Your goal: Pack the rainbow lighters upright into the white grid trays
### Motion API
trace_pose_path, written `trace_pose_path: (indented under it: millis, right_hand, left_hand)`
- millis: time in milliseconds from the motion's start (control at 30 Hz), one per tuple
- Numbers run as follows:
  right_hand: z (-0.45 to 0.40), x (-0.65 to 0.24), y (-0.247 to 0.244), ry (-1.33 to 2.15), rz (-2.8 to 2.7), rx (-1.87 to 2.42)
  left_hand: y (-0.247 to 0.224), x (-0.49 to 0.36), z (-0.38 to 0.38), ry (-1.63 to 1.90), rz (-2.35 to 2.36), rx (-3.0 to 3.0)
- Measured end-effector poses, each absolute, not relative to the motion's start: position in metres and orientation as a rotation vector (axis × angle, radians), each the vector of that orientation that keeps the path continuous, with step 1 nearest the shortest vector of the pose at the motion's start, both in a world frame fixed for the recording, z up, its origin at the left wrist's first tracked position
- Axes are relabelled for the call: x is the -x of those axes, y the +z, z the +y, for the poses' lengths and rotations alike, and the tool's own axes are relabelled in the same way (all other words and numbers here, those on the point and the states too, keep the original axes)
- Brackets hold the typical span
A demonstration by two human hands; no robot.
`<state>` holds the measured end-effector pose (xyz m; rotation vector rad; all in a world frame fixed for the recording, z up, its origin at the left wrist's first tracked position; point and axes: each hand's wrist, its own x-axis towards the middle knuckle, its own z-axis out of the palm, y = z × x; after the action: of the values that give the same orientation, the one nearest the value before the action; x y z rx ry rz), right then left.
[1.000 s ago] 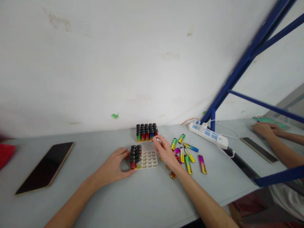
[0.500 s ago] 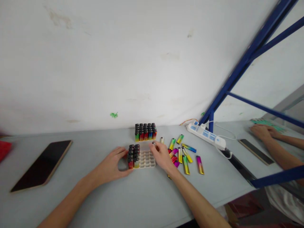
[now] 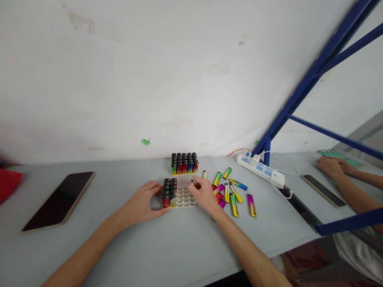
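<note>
A pale tray with round holes [image 3: 186, 198] lies on the grey table, its left columns filled with upright black-topped lighters [image 3: 169, 193]. My left hand [image 3: 145, 202] curves round the tray's left end, thumb and fingers apart, touching the lighters there. Over the tray's right part, my right hand [image 3: 203, 194] pinches a small dark-tipped lighter [image 3: 196, 183], mostly hidden by the fingers. Behind the tray stands a block of upright lighters [image 3: 184, 164]. Several colourful lighters [image 3: 234, 204] lie loose to the right of my right hand.
A dark phone-like slab [image 3: 60, 200] and a red item [image 3: 8, 184] are at left. A white power strip [image 3: 260, 170] with cables lies by the blue metal frame [image 3: 287, 109]. Beyond it are another person's hands [image 3: 332, 165] and another dark slab [image 3: 323, 191].
The camera view has shifted slightly. My right hand stays over the tray's right part with its fingers slightly turned; my left hand keeps its place at the left end.
</note>
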<state>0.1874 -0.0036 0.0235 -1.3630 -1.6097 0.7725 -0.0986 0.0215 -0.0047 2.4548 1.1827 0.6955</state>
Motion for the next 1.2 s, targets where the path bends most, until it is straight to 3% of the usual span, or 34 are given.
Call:
trace_pose_path:
  millis: [433, 1200]
  right_hand:
    - [-0.007, -0.192, 0.028, 0.541, -1.862, 1.136]
    - [0.000, -0.213, 0.036, 0.489, -2.154, 1.279]
  left_hand:
    - [-0.006, 0.098, 0.020, 0.669, 1.174, -2.476]
    - [-0.008, 0.099, 0.022, 0.622, 1.197, -2.468]
